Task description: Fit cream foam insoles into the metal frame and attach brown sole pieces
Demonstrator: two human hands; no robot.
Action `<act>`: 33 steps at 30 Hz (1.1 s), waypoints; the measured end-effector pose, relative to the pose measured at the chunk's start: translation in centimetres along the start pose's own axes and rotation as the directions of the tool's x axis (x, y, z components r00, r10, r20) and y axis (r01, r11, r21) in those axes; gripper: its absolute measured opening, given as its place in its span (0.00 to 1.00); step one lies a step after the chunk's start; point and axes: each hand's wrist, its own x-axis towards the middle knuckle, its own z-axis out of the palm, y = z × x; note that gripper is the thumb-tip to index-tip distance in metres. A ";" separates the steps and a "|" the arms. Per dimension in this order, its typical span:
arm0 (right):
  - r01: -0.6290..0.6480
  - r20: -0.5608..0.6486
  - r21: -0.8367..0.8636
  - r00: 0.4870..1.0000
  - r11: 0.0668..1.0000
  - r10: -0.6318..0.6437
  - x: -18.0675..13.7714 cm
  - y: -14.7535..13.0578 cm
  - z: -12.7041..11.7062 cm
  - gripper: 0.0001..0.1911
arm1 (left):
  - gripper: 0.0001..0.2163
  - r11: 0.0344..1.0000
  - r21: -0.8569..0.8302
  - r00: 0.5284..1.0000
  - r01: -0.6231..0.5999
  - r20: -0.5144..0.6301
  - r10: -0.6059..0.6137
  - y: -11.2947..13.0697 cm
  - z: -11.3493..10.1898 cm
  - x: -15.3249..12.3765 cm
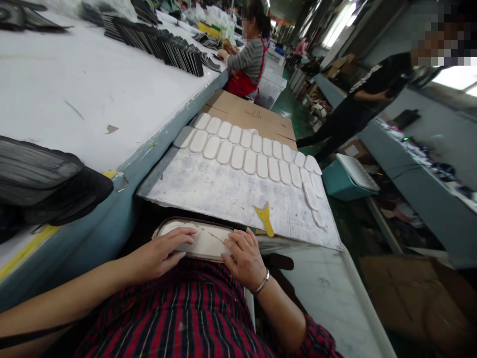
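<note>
A long white piece with rounded ends and a brown rim (208,240) lies close to my lap, a brown streak across its surface. The fingers of my left hand (167,251) rest stretched out on its left end, apart from one another. At its right end, my right hand (244,254), with a bracelet at the wrist, lays slightly bent fingers on the surface. Neither hand is wrapped round the piece. Just beyond it, a yellow fork-ended scraper (265,220) lies on the front edge of a whitish board (208,186).
Rows of similar oval pieces (238,157) cover the board's far part, before a cardboard sheet (253,112). Dark parts (152,44) line the white table (48,74) at left. A seated person (248,64) works beyond; another person (372,94) stands right, near a teal bin (345,179).
</note>
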 end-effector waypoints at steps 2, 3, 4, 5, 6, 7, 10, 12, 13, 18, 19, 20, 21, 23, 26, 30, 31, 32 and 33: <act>-0.009 0.013 0.005 1.000 1.000 0.009 0.1 -0.1 -0.2 0.15 | 0.10 0.999 0.018 0.998 -0.034 0.045 0.033 0.1 0.0 -0.1; -0.012 0.019 0.009 1.000 1.000 0.012 0.2 -0.1 -0.2 0.15 | 0.08 0.998 0.029 0.996 -0.051 0.069 0.049 0.2 0.1 -0.2; -0.015 0.023 0.014 1.000 1.000 0.014 0.3 -0.1 -0.3 0.15 | 0.08 0.997 0.041 0.994 -0.067 0.085 0.063 0.2 0.2 -0.3; -0.018 0.028 0.018 0.999 1.000 0.017 0.3 -0.1 -0.3 0.15 | 0.08 0.995 0.052 0.993 -0.080 0.093 0.075 0.1 0.4 -0.4; -0.021 0.030 0.022 0.999 1.000 0.021 0.4 -0.1 -0.3 0.15 | 0.09 0.994 0.062 0.992 -0.092 0.094 0.086 0.0 0.5 -0.5; -0.025 0.031 0.024 0.999 0.999 0.024 0.4 -0.1 -0.4 0.15 | 0.10 0.992 0.072 0.991 -0.102 0.094 0.095 -0.1 0.7 -0.5; -0.033 0.031 0.027 0.999 0.999 0.032 0.5 -0.1 -0.4 0.15 | 0.12 0.988 0.095 0.990 -0.121 0.085 0.113 -0.5 1.1 -0.7; -0.035 0.034 0.029 0.999 0.999 0.034 0.5 -0.1 -0.4 0.15 | 0.12 0.988 0.097 0.991 -0.120 0.068 0.114 -0.7 1.2 -0.8; -0.038 0.035 0.029 0.999 0.999 0.037 0.6 -0.2 -0.4 0.15 | 0.12 0.989 0.097 0.993 -0.108 0.052 0.103 -0.7 1.2 -0.7; -0.050 0.040 0.029 0.998 0.998 0.049 0.6 -0.2 -0.3 0.15 | 0.11 0.995 0.090 1.000 -0.030 0.004 0.030 -0.4 1.0 -0.4; -0.049 0.040 0.028 0.998 0.998 0.048 0.6 -0.2 -0.3 0.15 | 0.10 0.996 0.089 1.000 -0.029 0.008 0.028 -0.4 1.0 -0.3; -0.048 0.040 0.029 0.998 0.998 0.046 0.5 -0.2 -0.2 0.15 | 0.10 0.996 0.087 1.000 -0.029 0.012 0.028 -0.4 1.0 -0.3; -0.048 0.039 0.028 0.998 0.998 0.046 0.5 -0.2 -0.2 0.15 | 0.10 0.996 0.086 0.999 -0.029 0.017 0.027 -0.5 1.0 -0.3; -0.050 0.038 0.027 0.998 0.998 0.049 0.5 -0.3 -0.2 0.15 | 0.10 0.996 0.087 0.999 -0.028 0.025 0.026 -0.6 1.2 -0.4; -0.054 0.033 0.026 0.998 0.998 0.053 0.5 -0.3 -0.2 0.15 | 0.12 0.992 0.120 0.999 -0.045 0.004 0.045 -0.7 1.6 -0.5; -0.064 0.040 0.028 0.997 0.998 0.063 0.5 -0.3 -0.3 0.14 | 0.25 0.974 0.211 0.996 -0.087 0.043 0.080 -0.3 1.7 0.2; -0.071 0.045 0.030 0.997 0.997 0.070 0.5 -0.3 -0.4 0.14 | 0.25 0.970 0.227 0.995 -0.089 0.066 0.076 -0.1 1.6 0.5; -0.081 0.051 0.032 0.996 0.996 0.079 0.6 -0.3 -0.4 0.14 | 0.25 0.967 0.237 0.994 -0.090 0.088 0.070 0.0 1.4 0.8; -0.090 0.058 0.033 0.994 0.995 0.088 0.7 -0.3 -0.5 0.14 | 0.23 0.967 0.241 0.992 -0.088 0.106 0.064 0.1 1.2 1.1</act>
